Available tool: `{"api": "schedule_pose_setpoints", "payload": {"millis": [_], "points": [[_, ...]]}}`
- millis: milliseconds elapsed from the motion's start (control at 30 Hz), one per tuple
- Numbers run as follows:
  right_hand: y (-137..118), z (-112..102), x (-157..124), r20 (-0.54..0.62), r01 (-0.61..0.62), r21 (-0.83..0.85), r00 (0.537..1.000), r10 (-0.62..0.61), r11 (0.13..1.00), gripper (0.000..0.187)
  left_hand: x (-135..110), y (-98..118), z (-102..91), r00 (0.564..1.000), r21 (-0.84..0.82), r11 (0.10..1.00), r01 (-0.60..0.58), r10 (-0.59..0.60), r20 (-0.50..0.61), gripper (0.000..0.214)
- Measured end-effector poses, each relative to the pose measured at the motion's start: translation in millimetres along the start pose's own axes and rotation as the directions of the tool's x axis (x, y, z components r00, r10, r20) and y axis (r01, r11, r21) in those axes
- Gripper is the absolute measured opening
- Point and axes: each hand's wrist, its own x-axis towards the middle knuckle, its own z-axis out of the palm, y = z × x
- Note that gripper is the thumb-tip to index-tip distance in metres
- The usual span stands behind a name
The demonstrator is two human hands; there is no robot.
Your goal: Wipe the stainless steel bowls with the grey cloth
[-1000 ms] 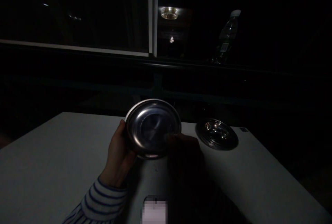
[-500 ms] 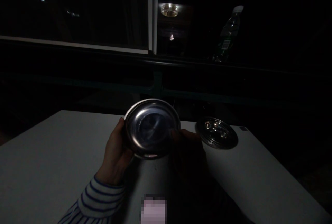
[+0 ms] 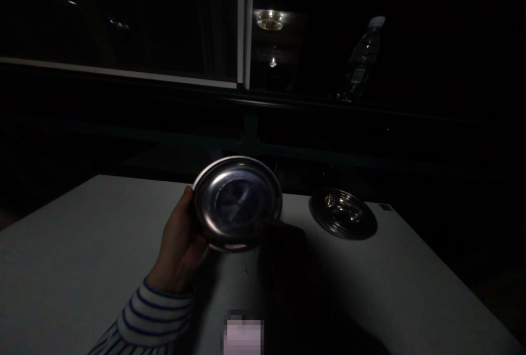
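Observation:
A shiny round metal plate (image 3: 236, 201) is held up tilted above the white table, its hollow side facing me. My left hand (image 3: 178, 242) is closed on the plate's left rim, with the thumb low and a finger along the edge. My right hand (image 3: 283, 251) is in deep shadow at the plate's lower right edge; its fingers barely show, so I cannot tell whether they grip or only touch. Right of it, a stack of similar metal plates (image 3: 343, 213) lies on the table.
The white table (image 3: 102, 223) ends at a dark railing (image 3: 271, 101) and a window frame (image 3: 244, 26). A clear bottle with a white cap (image 3: 364, 59) stands beyond the railing. A blurred pink patch (image 3: 243, 337) shows at the bottom edge.
The plate and my left hand have shifted slightly left. My right hand has moved down and left along the plate's edge, deeper into shadow.

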Motion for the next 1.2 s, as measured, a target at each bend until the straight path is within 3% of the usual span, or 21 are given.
{"api": "schedule_pose_setpoints", "payload": {"millis": [233,367,533,700,900,1067,1133,1200], "points": [[23,-6,10,0.025,-0.064,0.017,0.998,0.063,0.998,0.039,-2,-3,-2.4,0.999,0.173,0.984,0.045,-0.046,0.001,0.028],[31,-12,13,0.054,-0.068,0.028,0.996,0.066,0.997,0.035,-1,-5,-5.0,0.992,0.267,0.96,0.084,-0.105,0.065,0.029],[30,-18,17,0.084,-0.04,0.029,0.996,0.037,0.999,0.033,-2,-9,-8.5,0.985,0.408,0.909,0.089,-0.141,0.1,0.031],[23,-15,20,0.114,0.016,0.012,0.993,-0.017,1.0,0.031,-4,-15,-8.8,0.989,0.541,0.841,0.011,-0.09,0.12,0.033],[15,-7,12,0.069,0.073,-0.031,0.995,-0.07,0.997,0.03,-7,-22,-7.9,0.984,0.567,0.824,0.003,-0.103,0.144,0.034],[18,-6,14,0.133,0.064,-0.098,0.99,-0.051,0.993,0.027,-5,-26,-8.3,0.99,0.577,0.816,0.021,-0.099,0.103,0.039],[14,-3,15,0.086,0.071,-0.159,0.995,-0.058,0.985,0.026,-6,-27,-7.5,0.991,0.588,0.809,0.011,-0.086,0.099,0.038],[9,-1,14,-0.036,0.105,-0.202,0.993,-0.114,0.974,0.024,-7,-28,-6.8,0.992,0.588,0.809,0.006,-0.08,0.099,0.037]]}}
